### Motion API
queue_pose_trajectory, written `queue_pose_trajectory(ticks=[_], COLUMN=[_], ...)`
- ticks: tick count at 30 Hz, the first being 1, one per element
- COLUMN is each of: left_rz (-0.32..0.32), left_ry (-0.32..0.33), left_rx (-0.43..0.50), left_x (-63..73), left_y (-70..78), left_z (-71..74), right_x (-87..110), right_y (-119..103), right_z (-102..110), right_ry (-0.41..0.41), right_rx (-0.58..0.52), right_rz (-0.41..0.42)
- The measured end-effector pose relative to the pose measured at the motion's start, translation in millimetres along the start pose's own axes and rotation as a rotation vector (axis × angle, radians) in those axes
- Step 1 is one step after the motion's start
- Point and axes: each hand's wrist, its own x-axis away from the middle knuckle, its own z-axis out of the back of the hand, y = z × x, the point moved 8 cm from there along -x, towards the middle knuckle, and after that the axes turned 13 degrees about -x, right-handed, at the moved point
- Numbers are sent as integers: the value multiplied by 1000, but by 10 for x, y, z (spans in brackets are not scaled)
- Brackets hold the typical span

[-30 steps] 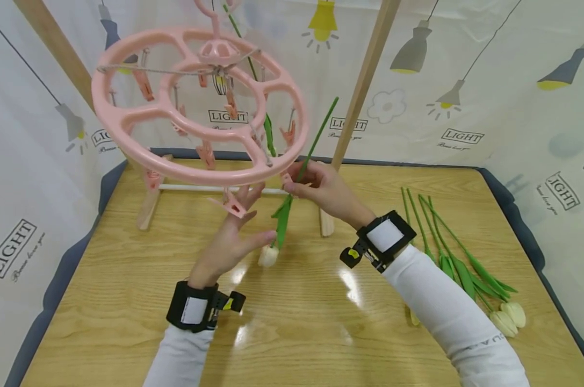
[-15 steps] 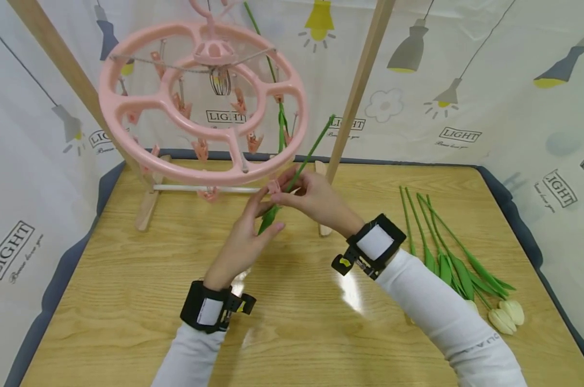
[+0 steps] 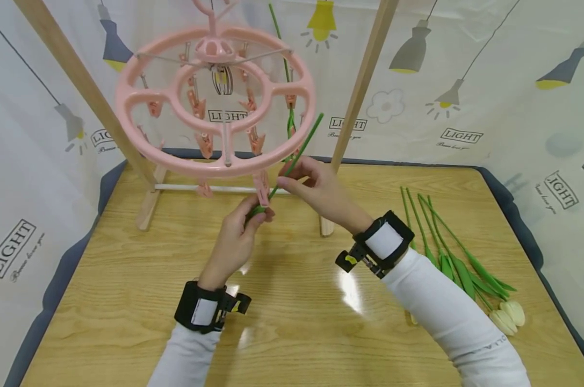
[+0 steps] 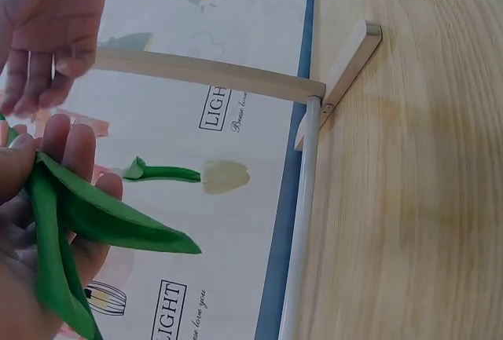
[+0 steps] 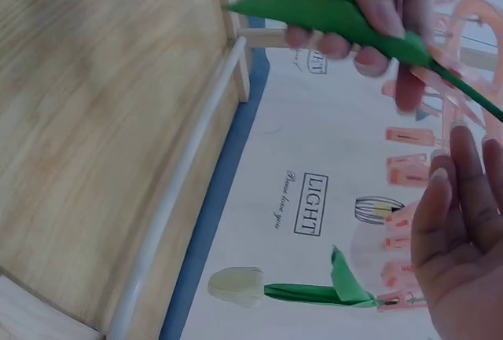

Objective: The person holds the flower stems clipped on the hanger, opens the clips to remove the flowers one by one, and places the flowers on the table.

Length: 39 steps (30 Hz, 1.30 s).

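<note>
My left hand (image 3: 233,236) pinches a white artificial tulip by the stem at its leaves (image 4: 118,214); in the head view the bloom is hidden behind the hand. The tulip's bare green stem (image 3: 298,153) slants up to the right, past my right hand (image 3: 318,188). That hand has its fingers loosely bent around the stem's side, not closed on it in the right wrist view. A pink clip (image 3: 261,192) of the round pink hanger (image 3: 171,161) hangs right at my left fingertips, overlapping the stem. Another tulip (image 5: 236,286) hangs bloom-down from a hanger clip.
Several white tulips (image 3: 458,269) lie on the table (image 3: 321,333) at the right, partly under my right forearm. A wooden stand (image 3: 361,80) with a white lower bar (image 3: 190,187) surrounds the hanger. Several more pink clips (image 3: 204,145) dangle from the ring.
My left hand, open before, now grips the tulip. My right hand has let go of the clip it pinched and stays beside the stem. The hanger has turned and shifted slightly right.
</note>
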Motion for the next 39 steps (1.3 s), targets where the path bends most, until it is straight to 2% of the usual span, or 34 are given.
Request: queue_pose_trajectory(ticks=[6,10,12,15,19,22,26,29,32,36,39], left_rz=[25,35,38,45,51,38,-5,-23,-21,-35,-53], left_ry=[-19,-26,-31,-43,-55,-25,83,174,229,245,238], left_rx=[-1,-19,-26,-33,26,96,155,167,166,179,202], left_x=[18,31,35,39,26,-2,-48,-76,-90,-86,-86], left_y=[-48,-62,-71,-76,-58,-5,94,128,128,145,164], left_z=[38,63,66,64,58,82,170,238,275,278,268], right_x=[22,24,26,29,39,40,44,52,57,73,90], right_y=[-147,-218,-238,-243,-238,-241,-243,-237,-232,-235,-219], right_z=[176,236,244,204,126,92,61,36,26,40,41], right_ry=[136,178,171,117,46,28,27,23,35,94,131], right_rx=[6,-99,-172,-283,-359,-354,-336,-347,-363,-437,-523], right_rz=[86,129,138,126,99,91,97,115,148,178,170])
